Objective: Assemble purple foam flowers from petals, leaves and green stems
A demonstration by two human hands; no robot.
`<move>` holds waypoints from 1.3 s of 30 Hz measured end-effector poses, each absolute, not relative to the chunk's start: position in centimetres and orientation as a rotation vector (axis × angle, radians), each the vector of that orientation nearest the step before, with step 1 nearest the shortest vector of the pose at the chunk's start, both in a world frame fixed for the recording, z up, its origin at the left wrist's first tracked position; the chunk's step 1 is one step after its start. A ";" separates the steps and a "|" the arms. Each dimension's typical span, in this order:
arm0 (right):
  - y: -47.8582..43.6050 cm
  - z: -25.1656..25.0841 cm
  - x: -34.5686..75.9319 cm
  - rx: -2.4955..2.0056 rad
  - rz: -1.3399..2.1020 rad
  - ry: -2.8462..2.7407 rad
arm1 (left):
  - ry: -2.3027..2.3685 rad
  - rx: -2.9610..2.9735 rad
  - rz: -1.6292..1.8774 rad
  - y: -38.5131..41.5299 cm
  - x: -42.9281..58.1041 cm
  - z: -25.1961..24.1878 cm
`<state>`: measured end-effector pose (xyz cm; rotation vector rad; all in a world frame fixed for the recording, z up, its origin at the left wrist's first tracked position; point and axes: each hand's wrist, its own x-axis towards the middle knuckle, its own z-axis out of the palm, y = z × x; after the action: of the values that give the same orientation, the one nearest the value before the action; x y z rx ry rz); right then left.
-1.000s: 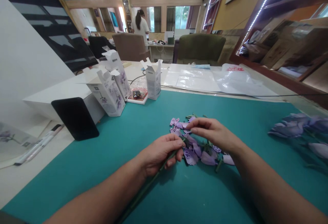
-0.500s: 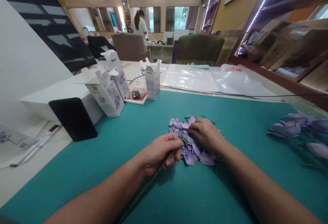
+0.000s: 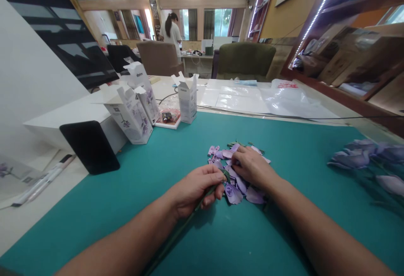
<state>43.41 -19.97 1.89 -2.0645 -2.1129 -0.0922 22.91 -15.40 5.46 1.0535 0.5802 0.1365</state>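
My left hand (image 3: 200,185) is closed around a long green artificial flower stem (image 3: 176,230), which slants from the bottom of the view up to a green leafy tip (image 3: 226,175) at my thumb. Beyond it lies a loose pile of purple flower petals (image 3: 233,194) and small pink-purple pieces (image 3: 213,150). My right hand (image 3: 254,165) reaches into the pile from the right, fingers curled down among the petals. Its fingertips are partly hidden, so whatever they pinch is unclear. Some green pieces (image 3: 235,144) lie at the far side of the pile.
A teal mat (image 3: 151,187) covers the table. Purple flowers (image 3: 356,154) lie at the right. A black tablet-like panel (image 3: 90,146) and opened white boxes (image 3: 129,118) stand at the left. Plastic sheets (image 3: 240,97) lie behind the mat. A person (image 3: 171,32) stands in the background.
My right hand has shifted slightly, its fingers lower and more curled over the petals. My left hand and the stem have stayed in place.
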 end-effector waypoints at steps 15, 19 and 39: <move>-20.5 3.3 43.7 -1.904 0.446 -1.661 | 0.576 1.058 0.147 -15.4 22.9 5.6; -21.0 4.0 43.1 -1.715 0.663 -1.500 | 0.573 1.054 0.151 -15.3 22.9 5.4; -22.3 6.6 39.4 -1.456 1.057 -1.283 | 0.562 1.072 0.170 -15.2 22.8 5.2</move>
<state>39.42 -22.29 6.59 -1.4561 -1.2830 1.0566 22.83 -15.15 5.20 1.0725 0.5617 0.1702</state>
